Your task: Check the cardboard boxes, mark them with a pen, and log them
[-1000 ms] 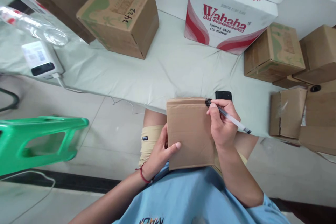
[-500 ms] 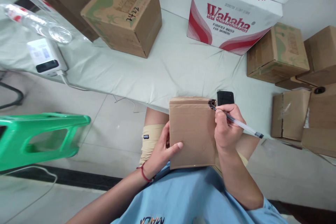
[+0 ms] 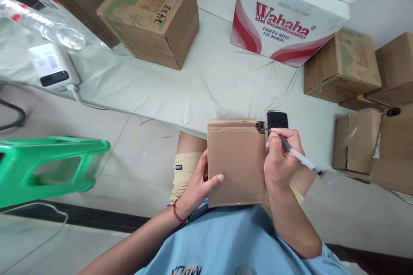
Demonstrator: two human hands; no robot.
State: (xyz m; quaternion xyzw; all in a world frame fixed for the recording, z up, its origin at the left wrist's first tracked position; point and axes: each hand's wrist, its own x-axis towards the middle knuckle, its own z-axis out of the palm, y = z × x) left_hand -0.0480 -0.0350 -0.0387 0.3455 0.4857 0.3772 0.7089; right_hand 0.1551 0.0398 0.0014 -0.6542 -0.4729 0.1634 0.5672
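A brown cardboard box rests on my lap against the table edge. Black ink covers its upper right corner around what looks like a hole or torn spot. My left hand grips the box's left side, thumb on the top face and the other fingers down the side, partly hidden. Pinched in my right hand is a pen with a clear barrel, its tip just right of the inked corner. A black phone lies on the table just beyond my right hand.
The table has a pale green cloth. On it stand a brown carton, a white Wahaha carton, more cartons at right, a white power bank with a cable and a plastic bottle. A green stool is at left.
The pen tip has moved a little right, off the inked corner, with my right hand. My left hand and the box hold their place.
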